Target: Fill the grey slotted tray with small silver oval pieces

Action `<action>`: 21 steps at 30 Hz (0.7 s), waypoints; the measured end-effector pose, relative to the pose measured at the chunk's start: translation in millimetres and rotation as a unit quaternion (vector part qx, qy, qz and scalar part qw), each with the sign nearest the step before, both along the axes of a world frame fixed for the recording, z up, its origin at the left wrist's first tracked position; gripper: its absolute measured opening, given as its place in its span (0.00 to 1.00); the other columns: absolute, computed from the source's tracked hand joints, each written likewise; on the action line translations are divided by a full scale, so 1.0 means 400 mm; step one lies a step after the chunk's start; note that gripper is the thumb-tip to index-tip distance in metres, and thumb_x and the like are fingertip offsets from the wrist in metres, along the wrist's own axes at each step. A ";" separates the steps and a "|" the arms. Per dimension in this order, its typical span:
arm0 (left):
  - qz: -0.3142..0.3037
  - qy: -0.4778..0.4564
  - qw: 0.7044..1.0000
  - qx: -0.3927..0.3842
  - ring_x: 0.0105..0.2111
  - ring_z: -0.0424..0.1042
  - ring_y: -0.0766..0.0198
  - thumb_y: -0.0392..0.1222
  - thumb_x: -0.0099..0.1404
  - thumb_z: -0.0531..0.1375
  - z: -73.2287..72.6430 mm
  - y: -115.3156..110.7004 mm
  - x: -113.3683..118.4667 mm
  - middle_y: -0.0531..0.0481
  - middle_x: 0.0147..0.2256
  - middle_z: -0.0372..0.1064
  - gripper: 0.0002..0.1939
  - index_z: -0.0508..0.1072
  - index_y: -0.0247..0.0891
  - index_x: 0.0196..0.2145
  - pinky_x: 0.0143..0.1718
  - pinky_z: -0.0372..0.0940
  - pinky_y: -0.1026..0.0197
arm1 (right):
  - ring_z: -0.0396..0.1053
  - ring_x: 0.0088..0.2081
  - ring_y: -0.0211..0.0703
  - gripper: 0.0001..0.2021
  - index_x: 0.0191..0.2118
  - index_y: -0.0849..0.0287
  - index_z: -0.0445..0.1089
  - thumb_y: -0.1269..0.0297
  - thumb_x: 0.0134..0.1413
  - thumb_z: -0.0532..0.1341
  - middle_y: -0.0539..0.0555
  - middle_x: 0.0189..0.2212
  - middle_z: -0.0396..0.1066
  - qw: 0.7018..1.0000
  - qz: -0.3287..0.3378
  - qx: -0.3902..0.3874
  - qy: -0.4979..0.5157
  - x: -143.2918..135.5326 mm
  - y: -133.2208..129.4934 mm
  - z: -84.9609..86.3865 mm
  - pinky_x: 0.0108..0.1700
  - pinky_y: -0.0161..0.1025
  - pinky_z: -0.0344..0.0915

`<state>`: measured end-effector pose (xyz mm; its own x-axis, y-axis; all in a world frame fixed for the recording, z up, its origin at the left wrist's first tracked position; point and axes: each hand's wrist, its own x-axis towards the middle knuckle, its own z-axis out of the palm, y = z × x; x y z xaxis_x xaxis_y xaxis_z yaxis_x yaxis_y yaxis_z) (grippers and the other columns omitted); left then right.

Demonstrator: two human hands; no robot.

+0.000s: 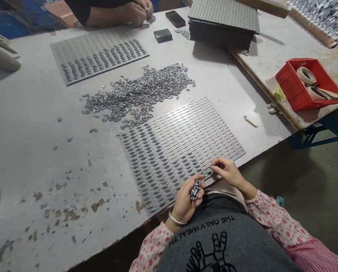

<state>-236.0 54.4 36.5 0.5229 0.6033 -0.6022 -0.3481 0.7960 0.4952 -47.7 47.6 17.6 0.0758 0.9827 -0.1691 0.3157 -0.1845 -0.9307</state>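
My left hand (186,198) is curled around a small handful of silver oval pieces (195,190) at the front edge of a ridged board (186,136). Grey ovals fill the board's left columns and part of its front rows; bare slots show over the rest. At the board's front right, my right hand (227,172) has thumb and index finger pinched on one dark oval piece (210,170) at the surface. Behind the board lies a long loose pile of silver oval pieces (146,88).
Across the table, a person's hands (140,11) are near a second, partly filled board (98,53). A phone (175,19), a dark block (162,36) and a stack of boards (222,26) stand behind. At right are a small cutter (250,121) and a red bin (296,88).
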 end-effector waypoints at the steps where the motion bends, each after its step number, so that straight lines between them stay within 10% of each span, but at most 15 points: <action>1: 0.000 -0.003 1.000 -0.020 0.20 0.56 0.74 0.46 0.60 0.56 0.000 0.000 -0.002 0.49 0.30 0.62 0.15 0.68 0.32 0.41 0.15 0.48 0.71 | 0.64 0.30 0.37 0.08 0.32 0.59 0.69 0.60 0.53 0.59 0.50 0.27 0.69 0.998 0.012 0.014 -0.054 0.009 0.003 -0.007 0.33 0.35 0.60; 12: -0.002 -0.016 0.998 -0.056 0.18 0.56 0.76 0.46 0.59 0.58 -0.003 0.000 0.000 0.51 0.28 0.63 0.12 0.68 0.34 0.36 0.14 0.47 0.73 | 0.61 0.37 0.45 0.05 0.29 0.58 0.67 0.64 0.54 0.59 0.54 0.30 0.68 0.945 0.084 0.072 -0.307 -0.018 0.020 -0.036 0.39 0.40 0.54; 17: -0.028 -0.007 0.999 -0.032 0.17 0.55 0.77 0.47 0.58 0.59 -0.002 0.002 0.007 0.52 0.26 0.62 0.13 0.69 0.33 0.34 0.14 0.44 0.72 | 0.62 0.37 0.43 0.07 0.34 0.59 0.68 0.63 0.57 0.56 0.54 0.32 0.68 0.977 0.087 0.083 -0.177 -0.010 0.020 -0.005 0.42 0.41 0.58; 21: -0.090 -0.001 0.996 -0.017 0.13 0.50 0.79 0.54 0.57 0.59 -0.004 0.000 0.015 0.54 0.21 0.59 0.19 0.68 0.32 0.29 0.13 0.38 0.71 | 0.63 0.42 0.41 0.10 0.41 0.58 0.69 0.61 0.58 0.55 0.54 0.37 0.67 0.973 0.215 0.079 -0.008 -0.009 0.018 0.041 0.45 0.40 0.60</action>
<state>-230.2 54.6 34.8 0.6227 0.4785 -0.6190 -0.1988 0.8620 0.4663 -51.4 54.7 33.9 -0.3460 0.9381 -0.0147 0.3474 0.1136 -0.9308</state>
